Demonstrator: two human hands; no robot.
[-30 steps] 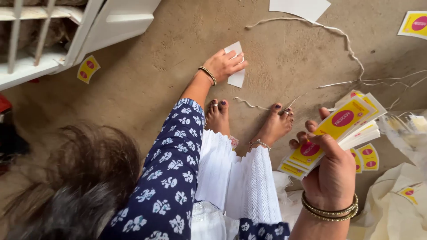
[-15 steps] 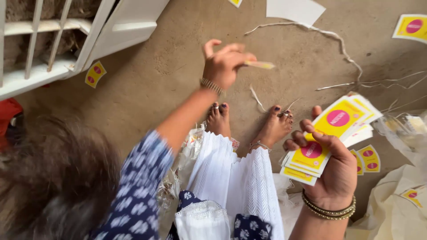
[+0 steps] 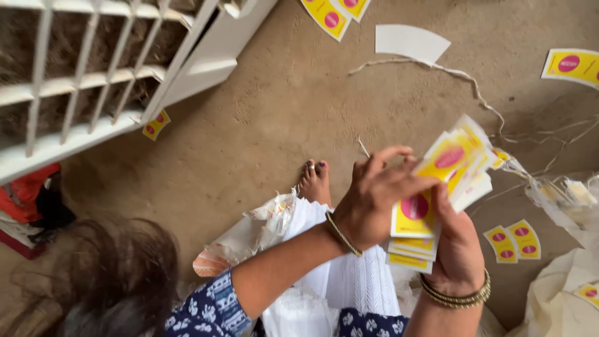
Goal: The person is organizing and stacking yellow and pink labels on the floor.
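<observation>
The cards (image 3: 437, 206) are bright yellow with a pink oval, some white on the back. Right below them, the sleeve (image 3: 212, 309) is navy with white flowers, the bangles (image 3: 455, 296) gold.

Bare tan concrete floor (image 3: 262, 125) under me, rough and dusty. Lying on it: two yellow cards with pink ovals (image 3: 337, 11) at the top edge, a blank white card (image 3: 409, 42) just right of them, another yellow card (image 3: 571, 65) far right. Pale twine (image 3: 465, 81) runs from under the white card toward the right. One small yellow card (image 3: 156, 123) sits by the white metal grille (image 3: 81, 81) at left. Two more yellow cards (image 3: 513, 242) lie side by side lower right, near crumpled clear plastic (image 3: 561, 193). My foot (image 3: 315, 181) rests flat on the floor.
</observation>
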